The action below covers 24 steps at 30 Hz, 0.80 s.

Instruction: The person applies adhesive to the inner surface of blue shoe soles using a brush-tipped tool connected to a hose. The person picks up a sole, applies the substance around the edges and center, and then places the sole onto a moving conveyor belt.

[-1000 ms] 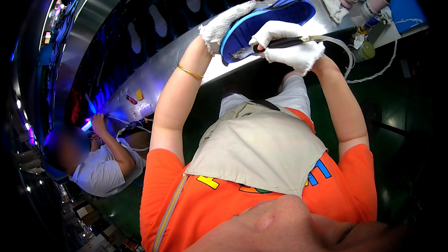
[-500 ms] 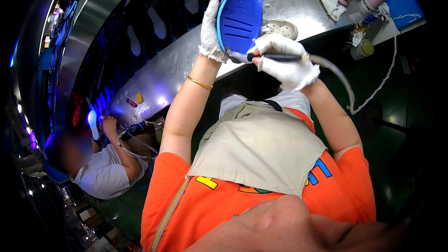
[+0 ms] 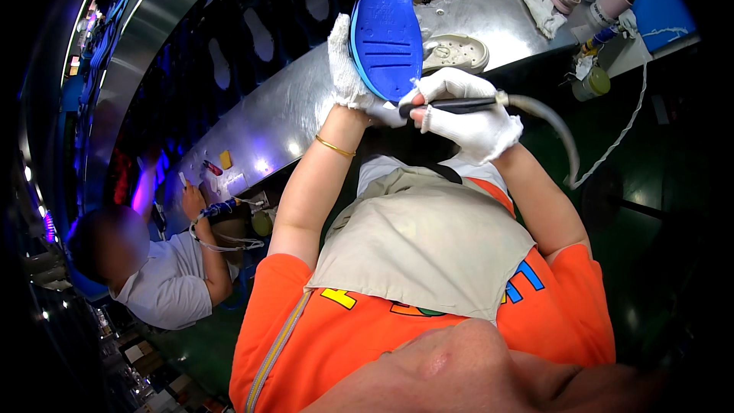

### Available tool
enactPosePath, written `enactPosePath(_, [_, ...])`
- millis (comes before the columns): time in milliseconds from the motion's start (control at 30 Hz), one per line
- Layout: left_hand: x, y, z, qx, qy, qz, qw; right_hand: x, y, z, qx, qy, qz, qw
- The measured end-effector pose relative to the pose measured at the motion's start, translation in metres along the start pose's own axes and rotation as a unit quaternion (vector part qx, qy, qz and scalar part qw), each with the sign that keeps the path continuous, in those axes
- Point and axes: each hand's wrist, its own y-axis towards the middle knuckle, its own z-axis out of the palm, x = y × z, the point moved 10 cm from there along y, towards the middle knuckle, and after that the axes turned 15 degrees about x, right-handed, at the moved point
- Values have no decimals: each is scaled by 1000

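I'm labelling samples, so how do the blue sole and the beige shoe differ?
The sole is blue; the shoe is beige. The left hand holds the sole raised, while the shoe rests on the bench. Both have a rounded end.

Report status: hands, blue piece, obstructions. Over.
White-gloved left hand holding blue moulded sole-shaped piece. White-gloved right hand gripping slim black-handled tool, tip near piece's lower end. Beige perforated clog on shiny metal bench; nothing visibly blocking.

metal bench (image 3: 283,103) | beige clog (image 3: 459,53) | white glove (image 3: 540,9) | yellow block (image 3: 225,159)
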Motion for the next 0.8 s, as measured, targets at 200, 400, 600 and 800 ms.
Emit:
enactPosePath(200, [3,-11,-16,-75,39,35,996,13,7,-31,-120,-46,-52,990])
enactPosePath(400, [4,-12,11,-11,-1,44,999,12,16,7,-24,-36,-3,999])
enactPosePath(600, [5,-23,-4,-55,-30,81,995,32,20,-42,-189,-30,-87,978])
enactPosePath(800, [5,-24,1,-43,-26,90,995,33,28,-26,-120,-25,-67,990])
